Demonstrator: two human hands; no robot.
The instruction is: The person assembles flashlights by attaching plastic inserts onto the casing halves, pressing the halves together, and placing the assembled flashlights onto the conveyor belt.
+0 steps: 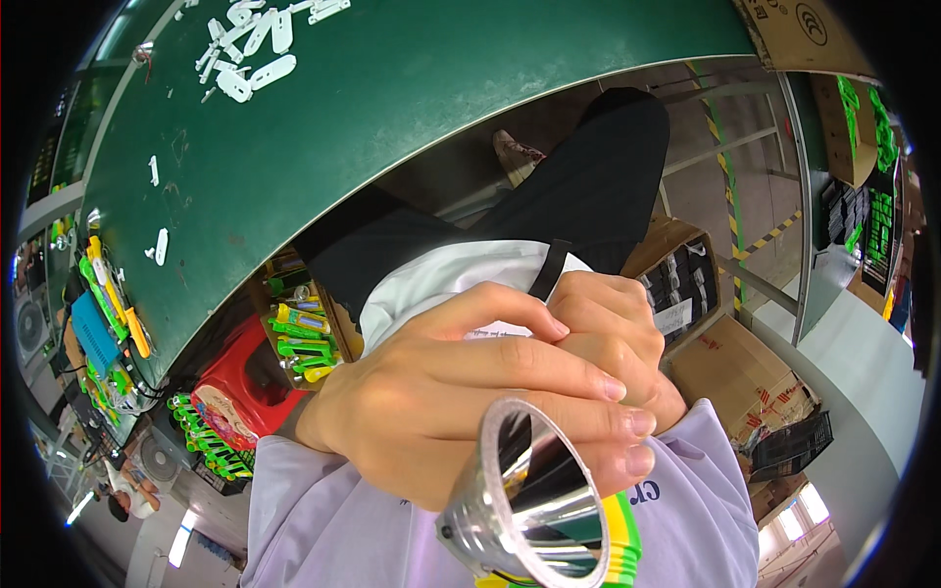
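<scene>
In front of my chest, my left hand [421,402] reaches in from the left, its curled fingers lying over my right hand. My right hand [608,318] is closed in a fist beneath them; anything inside it is hidden. Against the near side of my left hand is a flashlight with a cone-shaped, shiny reflector [461,524], its wide mouth tilted up and to the right. Part of its yellow-and-green housing [623,539] shows under my left little finger. My left hand appears to hold the flashlight, though its palm and thumb are hidden.
A green workbench [392,88] carries white plastic parts [260,73] and, farther left, yellow-and-green tools with a blue box [94,333]. A red stool [250,387] and a crate of flashlights [304,338] stand left. Cardboard boxes [730,377] stand right.
</scene>
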